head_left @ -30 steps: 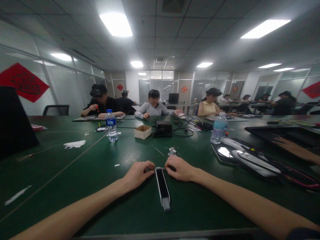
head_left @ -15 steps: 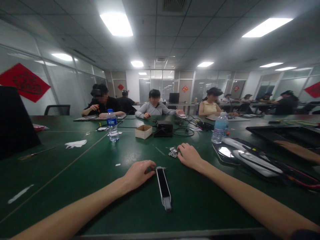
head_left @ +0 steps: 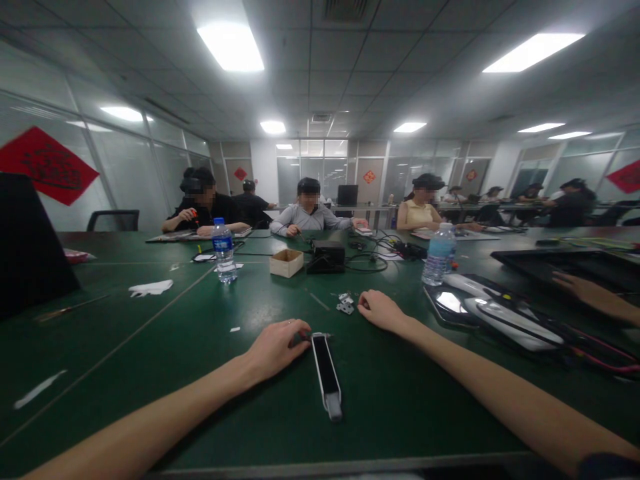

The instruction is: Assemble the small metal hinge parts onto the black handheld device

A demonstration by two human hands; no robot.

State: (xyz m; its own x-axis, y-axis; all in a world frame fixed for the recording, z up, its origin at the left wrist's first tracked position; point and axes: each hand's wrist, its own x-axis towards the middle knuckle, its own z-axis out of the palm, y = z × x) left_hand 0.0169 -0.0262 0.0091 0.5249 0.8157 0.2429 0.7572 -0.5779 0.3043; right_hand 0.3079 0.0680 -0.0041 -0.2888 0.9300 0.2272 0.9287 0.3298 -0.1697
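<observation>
On the green table in front of me lies a long narrow device point(head_left: 327, 373) with a black face, a white edge and a grey end. My left hand point(head_left: 281, 348) rests at its far end, fingers bent and thumb near the fingertips; a small part may be between them, too unclear to name. Farther out is a little pile of small silvery metal pieces point(head_left: 345, 304). Just right of the pile, not touching it, my right hand point(head_left: 383, 311) is closed with its fingers curled under. Whatever its fingertips hold, if anything, is hidden.
Beyond my hands stand a small open box point(head_left: 287, 263), a black power unit point(head_left: 326, 257) with cables, and two water bottles point(head_left: 225, 250). White-and-black devices point(head_left: 513, 323) lie at the right, near a co-worker's hand point(head_left: 590, 297) and a black tray point(head_left: 530, 261). Several people sit opposite.
My right hand has drawn back slightly to the right from the metal pieces, its fingers curling in. The left hand and the long device have stayed put.
</observation>
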